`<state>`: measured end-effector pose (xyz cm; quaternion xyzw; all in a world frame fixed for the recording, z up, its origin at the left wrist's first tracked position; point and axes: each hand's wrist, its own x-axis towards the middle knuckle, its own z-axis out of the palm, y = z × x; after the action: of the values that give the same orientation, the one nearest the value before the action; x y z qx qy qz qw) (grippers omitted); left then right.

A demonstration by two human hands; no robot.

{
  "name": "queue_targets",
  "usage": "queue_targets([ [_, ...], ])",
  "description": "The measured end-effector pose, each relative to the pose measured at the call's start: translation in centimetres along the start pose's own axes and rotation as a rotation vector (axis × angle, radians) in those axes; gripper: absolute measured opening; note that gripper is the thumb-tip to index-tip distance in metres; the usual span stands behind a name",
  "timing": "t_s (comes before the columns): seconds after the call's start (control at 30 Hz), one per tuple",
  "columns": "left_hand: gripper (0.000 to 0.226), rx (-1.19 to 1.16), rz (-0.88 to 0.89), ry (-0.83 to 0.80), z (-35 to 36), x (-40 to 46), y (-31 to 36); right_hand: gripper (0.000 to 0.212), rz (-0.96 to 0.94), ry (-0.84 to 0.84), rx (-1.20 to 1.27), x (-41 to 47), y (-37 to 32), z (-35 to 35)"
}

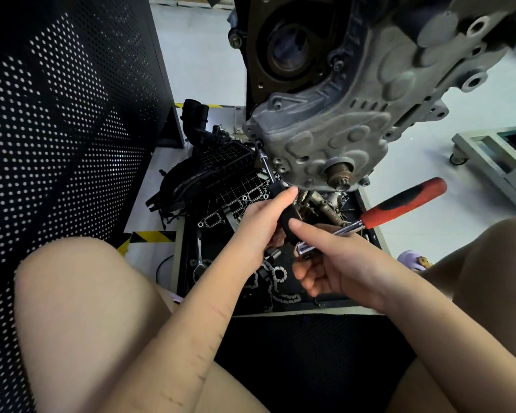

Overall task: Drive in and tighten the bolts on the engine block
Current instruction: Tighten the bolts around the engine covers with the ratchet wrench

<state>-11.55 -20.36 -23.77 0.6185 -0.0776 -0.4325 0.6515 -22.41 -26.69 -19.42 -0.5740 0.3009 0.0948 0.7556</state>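
— Now, left hand: status?
— Curled round the black driver handle; shaft tip seated on a bolt at the lower left edge of the engine cover.
— Right hand?
— Index finger extended onto the handle's end; remaining fingers curled round the ratchet, red grip pointing right.
— Below?
— Tray holding a chain.
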Motion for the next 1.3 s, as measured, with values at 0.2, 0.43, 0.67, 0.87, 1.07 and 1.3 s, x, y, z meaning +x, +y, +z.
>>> queue_targets([
  [0.2, 0.031, 0.017, 0.038, 0.039, 0.3, 0.1, -0.4, 0.022, -0.283, 0.236, -0.47, -0.1, 0.7, 0.3],
  [0.43, 0.036, 0.041, 0.049, 0.039, 0.2, 0.1, -0.5, 0.049, -0.539, 0.632, -0.856, -0.5, 2.9, 1.3],
  [0.67, 0.039, 0.083, 0.095, 0.042, 0.1, 0.2, -0.8, 0.042, -0.691, 0.622, -1.051, -0.7, 3.2, 1.3],
  [0.87, 0.032, 0.053, 0.053, 0.039, -0.1, 0.5, -0.7, 0.022, -0.532, 0.595, -0.636, 0.0, 3.6, 0.8],
  [1.07, 0.027, -0.021, -0.041, -0.024, -0.3, 0.6, -0.5, 0.024, -0.32, 0.398, -0.049, -0.1, 3.4, 1.1],
  [1.3, 0.034, 0.066, 0.028, -0.023, -0.6, 0.7, -0.4, 0.03, -0.228, 0.337, 0.114, -0.1, 3.2, 1.2],
])
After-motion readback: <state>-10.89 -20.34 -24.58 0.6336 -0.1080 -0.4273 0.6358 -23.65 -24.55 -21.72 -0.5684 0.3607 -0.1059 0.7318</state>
